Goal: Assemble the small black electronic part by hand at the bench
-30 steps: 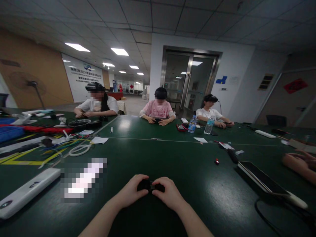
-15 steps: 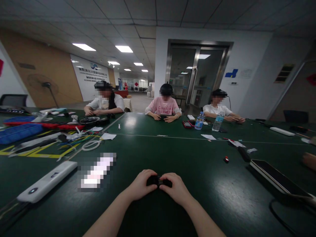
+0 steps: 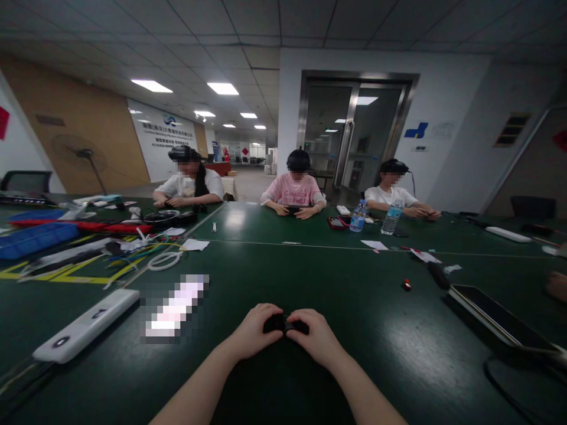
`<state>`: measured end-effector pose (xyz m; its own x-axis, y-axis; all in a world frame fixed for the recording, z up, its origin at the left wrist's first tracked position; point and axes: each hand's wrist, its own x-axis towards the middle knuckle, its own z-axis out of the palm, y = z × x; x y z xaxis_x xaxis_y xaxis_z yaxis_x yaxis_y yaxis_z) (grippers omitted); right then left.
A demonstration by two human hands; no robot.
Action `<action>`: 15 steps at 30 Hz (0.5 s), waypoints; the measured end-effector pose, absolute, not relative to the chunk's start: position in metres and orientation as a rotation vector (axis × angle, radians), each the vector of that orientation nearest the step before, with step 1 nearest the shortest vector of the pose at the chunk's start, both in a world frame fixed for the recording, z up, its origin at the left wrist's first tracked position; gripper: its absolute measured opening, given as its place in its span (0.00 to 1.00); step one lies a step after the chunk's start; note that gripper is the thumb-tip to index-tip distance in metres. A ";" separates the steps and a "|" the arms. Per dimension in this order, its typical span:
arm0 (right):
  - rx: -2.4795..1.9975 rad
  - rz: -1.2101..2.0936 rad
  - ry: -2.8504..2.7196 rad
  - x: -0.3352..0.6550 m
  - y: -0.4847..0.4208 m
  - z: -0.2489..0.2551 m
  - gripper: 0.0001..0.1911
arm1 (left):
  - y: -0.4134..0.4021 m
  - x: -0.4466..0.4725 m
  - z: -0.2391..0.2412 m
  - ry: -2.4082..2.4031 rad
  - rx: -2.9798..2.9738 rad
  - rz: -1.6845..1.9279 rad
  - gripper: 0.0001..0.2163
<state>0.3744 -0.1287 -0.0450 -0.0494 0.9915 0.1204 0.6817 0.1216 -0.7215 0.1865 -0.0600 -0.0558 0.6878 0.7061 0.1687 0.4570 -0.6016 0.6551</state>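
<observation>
A small black object [image 3: 284, 323] rests low over the dark green table [image 3: 310, 265], pinched from both sides. My left hand [image 3: 254, 330] has its fingers curled on the object's left end. My right hand [image 3: 314, 337] closes on its right end, fingertips nearly meeting those of the left. Most of the object is hidden by the fingers, so I cannot make out what it is. Both forearms reach in from the bottom edge.
A white power strip [image 3: 84, 326] lies at left, a tablet [image 3: 496, 316] and black cable at right, a small red item [image 3: 406, 285] ahead. Coloured wires and a blue tray [image 3: 35, 237] sit far left. Three people sit opposite beside two water bottles [image 3: 357, 216]. Another person's hand [image 3: 557, 284] shows at the right edge.
The view swung left a second ago, shifting everything rightward, then held still. My hands stay closed on the black object in the same pose.
</observation>
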 end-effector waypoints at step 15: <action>-1.627 0.727 -1.722 0.374 -0.129 -0.042 0.11 | -0.060 0.185 -0.056 0.890 2.288 0.558 0.17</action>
